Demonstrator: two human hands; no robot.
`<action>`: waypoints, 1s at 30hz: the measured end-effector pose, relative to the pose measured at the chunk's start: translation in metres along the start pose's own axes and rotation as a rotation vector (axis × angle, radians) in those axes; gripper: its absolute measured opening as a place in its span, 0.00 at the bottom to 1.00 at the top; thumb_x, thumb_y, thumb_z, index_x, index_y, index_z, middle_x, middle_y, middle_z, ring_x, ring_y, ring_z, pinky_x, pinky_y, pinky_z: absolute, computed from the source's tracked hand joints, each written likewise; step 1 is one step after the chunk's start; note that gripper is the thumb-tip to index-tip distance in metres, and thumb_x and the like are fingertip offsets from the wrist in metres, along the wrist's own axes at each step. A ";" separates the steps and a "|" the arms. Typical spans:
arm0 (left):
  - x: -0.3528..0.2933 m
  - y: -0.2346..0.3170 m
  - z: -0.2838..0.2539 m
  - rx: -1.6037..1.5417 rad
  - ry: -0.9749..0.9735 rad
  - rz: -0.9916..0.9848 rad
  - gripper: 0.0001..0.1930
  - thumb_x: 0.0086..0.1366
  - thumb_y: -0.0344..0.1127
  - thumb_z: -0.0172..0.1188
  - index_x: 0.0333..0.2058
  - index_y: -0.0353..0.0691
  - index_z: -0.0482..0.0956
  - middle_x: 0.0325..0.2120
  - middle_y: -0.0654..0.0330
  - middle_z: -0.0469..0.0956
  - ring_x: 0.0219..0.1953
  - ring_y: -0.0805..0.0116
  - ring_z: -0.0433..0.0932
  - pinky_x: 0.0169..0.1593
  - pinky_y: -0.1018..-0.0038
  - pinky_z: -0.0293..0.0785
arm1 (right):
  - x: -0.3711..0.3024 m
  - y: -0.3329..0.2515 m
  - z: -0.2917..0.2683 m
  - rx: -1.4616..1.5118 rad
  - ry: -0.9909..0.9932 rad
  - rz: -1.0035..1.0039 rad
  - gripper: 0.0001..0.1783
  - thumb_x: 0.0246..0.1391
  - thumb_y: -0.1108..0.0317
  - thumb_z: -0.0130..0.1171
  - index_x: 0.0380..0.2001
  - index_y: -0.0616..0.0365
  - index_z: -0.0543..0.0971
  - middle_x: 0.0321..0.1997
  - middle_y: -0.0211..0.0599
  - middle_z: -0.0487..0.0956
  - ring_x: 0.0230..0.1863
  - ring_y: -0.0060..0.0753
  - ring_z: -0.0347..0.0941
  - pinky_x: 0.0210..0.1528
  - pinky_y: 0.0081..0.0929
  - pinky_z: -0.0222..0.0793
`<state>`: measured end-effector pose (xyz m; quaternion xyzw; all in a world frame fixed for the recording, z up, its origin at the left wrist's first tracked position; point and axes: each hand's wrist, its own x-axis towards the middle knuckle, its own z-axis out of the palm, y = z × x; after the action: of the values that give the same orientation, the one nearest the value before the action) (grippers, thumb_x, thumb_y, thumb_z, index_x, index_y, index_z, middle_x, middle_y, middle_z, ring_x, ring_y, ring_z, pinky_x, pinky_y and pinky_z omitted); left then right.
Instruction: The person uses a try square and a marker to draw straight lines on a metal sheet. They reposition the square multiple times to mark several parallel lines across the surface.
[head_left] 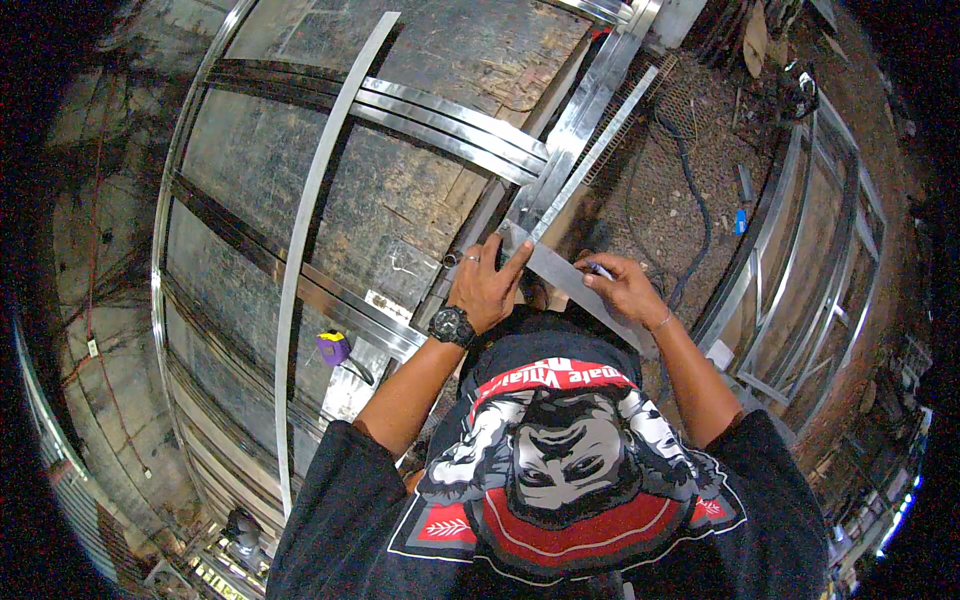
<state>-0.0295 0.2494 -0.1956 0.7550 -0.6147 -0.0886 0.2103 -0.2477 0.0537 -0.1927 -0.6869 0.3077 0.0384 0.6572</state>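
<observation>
My left hand (485, 290), wearing a black watch, holds the near end of a flat grey metal strip (570, 278) against the bright metal tubes (560, 160) at the bench's edge. Its thumb and fingers straddle that end. The strip slants toward my body, its other end beside my right wrist. Over the strip, my right hand (628, 292) pinches a slim pen (600, 270), pointing toward the tubes. A narrow loose tube (600, 145) lies along the wider ones and meets the strip near my left thumb.
A long pale metal bar (312, 190) lies across the framework on the worn bench top (400, 180). A purple and yellow tape measure (333, 348) sits left of my forearm. On the right, a dark cable (690, 180) crosses the ground near a blue object (740, 221) and metal frames (800, 270).
</observation>
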 end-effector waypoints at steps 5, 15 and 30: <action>0.002 -0.003 0.003 0.052 0.050 0.049 0.35 0.63 0.35 0.64 0.69 0.60 0.68 0.55 0.36 0.70 0.45 0.39 0.74 0.46 0.51 0.76 | 0.000 -0.003 0.001 -0.018 0.020 0.003 0.15 0.61 0.68 0.65 0.50 0.60 0.83 0.49 0.39 0.85 0.54 0.31 0.78 0.62 0.33 0.69; 0.003 -0.004 0.003 0.059 0.052 0.049 0.33 0.66 0.37 0.63 0.69 0.60 0.68 0.54 0.37 0.71 0.44 0.38 0.74 0.47 0.51 0.74 | 0.001 0.006 0.004 -0.020 0.044 -0.083 0.17 0.62 0.64 0.63 0.50 0.61 0.83 0.48 0.40 0.85 0.52 0.34 0.79 0.59 0.33 0.71; 0.003 -0.002 0.001 0.088 -0.022 0.042 0.34 0.64 0.34 0.63 0.69 0.57 0.68 0.55 0.35 0.70 0.44 0.38 0.74 0.49 0.50 0.74 | 0.007 0.012 -0.002 -0.010 0.049 0.004 0.20 0.67 0.59 0.60 0.57 0.57 0.80 0.48 0.33 0.83 0.51 0.29 0.75 0.58 0.30 0.70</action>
<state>-0.0275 0.2469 -0.1965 0.7493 -0.6362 -0.0652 0.1719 -0.2482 0.0493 -0.2060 -0.6902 0.3248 0.0244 0.6462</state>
